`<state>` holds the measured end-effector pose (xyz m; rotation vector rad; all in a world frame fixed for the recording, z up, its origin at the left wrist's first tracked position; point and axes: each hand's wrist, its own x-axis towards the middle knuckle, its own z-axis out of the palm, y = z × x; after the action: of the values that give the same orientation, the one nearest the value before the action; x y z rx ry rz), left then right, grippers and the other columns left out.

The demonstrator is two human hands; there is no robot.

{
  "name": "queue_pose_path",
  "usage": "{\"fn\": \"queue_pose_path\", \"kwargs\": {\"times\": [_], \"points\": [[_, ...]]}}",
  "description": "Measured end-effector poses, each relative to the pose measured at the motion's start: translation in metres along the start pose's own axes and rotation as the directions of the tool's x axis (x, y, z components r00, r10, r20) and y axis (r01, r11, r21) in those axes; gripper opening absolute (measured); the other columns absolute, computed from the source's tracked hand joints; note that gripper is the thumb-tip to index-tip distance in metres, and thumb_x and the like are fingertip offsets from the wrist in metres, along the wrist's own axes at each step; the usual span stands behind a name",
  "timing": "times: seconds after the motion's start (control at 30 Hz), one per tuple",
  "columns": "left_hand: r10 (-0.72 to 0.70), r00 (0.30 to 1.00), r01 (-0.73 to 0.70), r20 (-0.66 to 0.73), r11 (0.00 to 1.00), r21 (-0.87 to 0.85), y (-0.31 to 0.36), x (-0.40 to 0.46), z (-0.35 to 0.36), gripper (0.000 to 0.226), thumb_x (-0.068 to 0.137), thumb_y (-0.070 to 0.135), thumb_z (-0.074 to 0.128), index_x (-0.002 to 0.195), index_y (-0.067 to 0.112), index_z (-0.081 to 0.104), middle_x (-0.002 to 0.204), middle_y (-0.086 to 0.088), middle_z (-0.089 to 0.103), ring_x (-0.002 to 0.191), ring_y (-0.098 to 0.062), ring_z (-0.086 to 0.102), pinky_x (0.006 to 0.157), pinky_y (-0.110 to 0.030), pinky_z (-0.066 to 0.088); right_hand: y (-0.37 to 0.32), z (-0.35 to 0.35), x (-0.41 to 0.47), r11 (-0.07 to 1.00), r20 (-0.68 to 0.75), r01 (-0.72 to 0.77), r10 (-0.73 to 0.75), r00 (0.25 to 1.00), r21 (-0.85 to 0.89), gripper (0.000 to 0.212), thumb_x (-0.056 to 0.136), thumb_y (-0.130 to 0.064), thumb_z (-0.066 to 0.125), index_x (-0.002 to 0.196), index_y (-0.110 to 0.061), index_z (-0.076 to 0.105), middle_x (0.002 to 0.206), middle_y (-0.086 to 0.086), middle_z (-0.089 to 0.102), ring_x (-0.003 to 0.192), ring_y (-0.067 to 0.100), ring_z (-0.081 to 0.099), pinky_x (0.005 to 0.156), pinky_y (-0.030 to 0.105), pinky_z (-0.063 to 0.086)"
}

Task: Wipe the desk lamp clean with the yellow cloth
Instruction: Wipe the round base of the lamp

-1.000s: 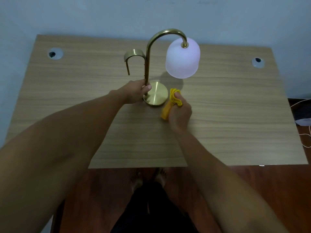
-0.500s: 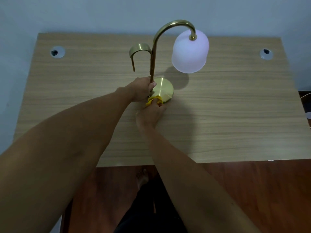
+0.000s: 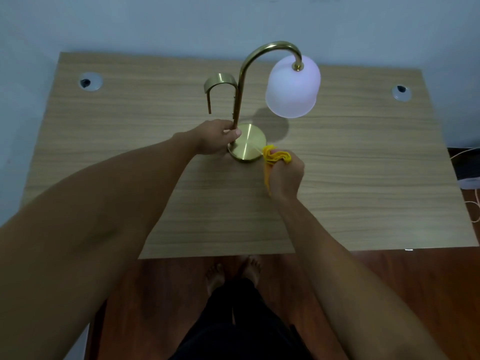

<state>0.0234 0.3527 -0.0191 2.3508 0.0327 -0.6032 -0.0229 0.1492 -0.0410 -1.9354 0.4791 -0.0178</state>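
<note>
A brass desk lamp [image 3: 249, 144] with a round base, a curved stem and a white frosted shade [image 3: 293, 87] stands upright near the middle of the wooden desk [image 3: 363, 183]. My left hand [image 3: 217, 137] is closed around the bottom of the stem, just above the base. My right hand [image 3: 285, 175] grips a bunched yellow cloth [image 3: 274, 156], and the cloth touches the right front rim of the base. A small brass hook arm [image 3: 220, 83] branches off the stem to the left.
Two round cable grommets sit in the desk's far corners, the left grommet [image 3: 89, 81] and the right grommet [image 3: 401, 92]. A blue wall rises right behind the desk. Cables and a dark object [image 3: 467, 170] lie on the floor at the right. My bare feet [image 3: 233, 274] stand under the front edge.
My right hand with the cloth has swept from the front left of the base, near my left hand, round to its right front edge. My left hand keeps its grip on the stem.
</note>
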Motion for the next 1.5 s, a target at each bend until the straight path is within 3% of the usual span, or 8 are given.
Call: {"fn": "queue_pose_path", "kwargs": {"times": [0.13, 0.27, 0.6, 0.93, 1.07, 1.2, 1.37, 1.5], "points": [[0.001, 0.999, -0.001, -0.041, 1.0, -0.001, 0.003, 0.003, 0.002, 0.049, 0.102, 0.052, 0.045, 0.132, 0.018, 0.062, 0.133, -0.008, 0.066, 0.125, -0.026, 0.058, 0.096, -0.032, 0.042, 0.0, 0.019, 0.014, 0.848, 0.28, 0.474, -0.408, 0.869, -0.238, 0.027, 0.079, -0.001, 0.052, 0.094, -0.003, 0.075, 0.097, 0.016, 0.074, 0.091, 0.037, 0.066, 0.077, 0.032, 0.045], [-0.027, 0.998, 0.028, -0.048, 1.0, 0.012, 0.004, 0.011, 0.004, 0.048, 0.1, 0.053, 0.047, 0.125, 0.016, 0.065, 0.13, -0.009, 0.066, 0.121, -0.028, 0.059, 0.095, -0.035, 0.043, 0.019, 0.047, 0.012, 0.408, 0.659, 0.838, -0.523, 0.54, -0.362, 0.034, 0.079, -0.01, 0.053, 0.104, 0.0, 0.074, 0.108, 0.022, 0.07, 0.093, 0.044, 0.065, 0.07, 0.048, 0.057], [-0.026, 0.998, 0.027, -0.052, 1.0, 0.015, 0.014, 0.014, 0.009, 0.035, 0.102, 0.034, 0.038, 0.101, 0.005, 0.059, 0.102, -0.016, 0.067, 0.098, -0.034, 0.062, 0.092, -0.049, 0.049, 0.032, 0.045, 0.009, -0.11, 0.864, 0.902, -0.355, 0.357, -0.417, 0.043, 0.086, -0.018, 0.044, 0.109, -0.003, 0.076, 0.135, 0.014, 0.063, 0.115, 0.034, 0.061, 0.087, 0.04, 0.042], [-0.032, 0.999, 0.032, -0.013, 0.999, 0.033, 0.022, 0.012, 0.004, 0.031, 0.101, 0.033, 0.041, 0.101, 0.008, 0.059, 0.102, -0.012, 0.067, 0.096, -0.03, 0.061, 0.089, -0.044, 0.047, 0.038, -0.023, 0.036, 0.007, 0.726, 0.858, -0.53, 0.439, -0.514, 0.027, 0.081, -0.011, 0.048, 0.078, -0.001, 0.073, 0.095, 0.019, 0.068, 0.088, 0.035, 0.066, 0.078, 0.04, 0.053], [-0.047, 0.999, 0.047, 0.003, 0.997, -0.059, 0.024, 0.01, -0.001, 0.027, 0.102, 0.029, 0.043, 0.096, 0.009, 0.06, 0.099, -0.013, 0.065, 0.09, -0.026, 0.057, 0.087, -0.042, 0.048, 0.028, -0.053, 0.05, 0.483, 0.586, 0.681, -0.358, 0.727, -0.55, 0.039, 0.093, 0.003, 0.053, 0.131, 0.0, 0.062, 0.142, 0.02, 0.053, 0.132, 0.035, 0.049, 0.111, 0.044, 0.041], [-0.079, 0.997, 0.076, -0.027, 0.992, -0.103, 0.025, 0.006, -0.001, 0.02, 0.1, 0.027, 0.046, 0.096, 0.011, 0.058, 0.1, -0.014, 0.062, 0.09, -0.025, 0.054, 0.091, -0.046, 0.047, 0.015, -0.06, 0.033, 0.992, 0.374, 0.099, -0.063, 0.925, -0.078, 0.033, 0.09, 0.006, 0.059, 0.116, -0.009, 0.075, 0.124, 0.016, 0.071, 0.111, 0.024, 0.066, 0.107, 0.044, 0.05], [-0.23, 0.964, 0.199, -0.136, 0.958, -0.208, 0.026, -0.019, 0.014, 0.038, 0.092, 0.023, 0.054, 0.127, 0.009, 0.05, 0.118, -0.008, 0.058, 0.106, -0.025, 0.055, 0.092, -0.038, 0.047, -0.003, -0.066, 0.018, 0.908, 0.34, -0.386, 0.315, 0.886, 0.165, 0.032, 0.086, 0.008, 0.053, 0.102, -0.007, 0.077, 0.097, 0.009, 0.077, 0.098, 0.028, 0.074, 0.093, 0.046, 0.058], [-0.302, 0.902, 0.165, -0.309, 0.902, -0.4, 0.031, -0.052, 0.041, 0.011, 0.09, 0.021, 0.055, 0.096, 0.013, 0.06, 0.097, -0.009, 0.064, 0.091, -0.025, 0.059, 0.082, -0.037, 0.049, -0.015, -0.065, -0.001, 0.657, 0.617, -0.664, 0.367, 0.696, 0.357, 0.045, 0.093, -0.001, 0.036, 0.125, 0.01, 0.065, 0.127, 0.027, 0.067, 0.119, 0.037, 0.065, 0.112, 0.049, 0.045]]}}
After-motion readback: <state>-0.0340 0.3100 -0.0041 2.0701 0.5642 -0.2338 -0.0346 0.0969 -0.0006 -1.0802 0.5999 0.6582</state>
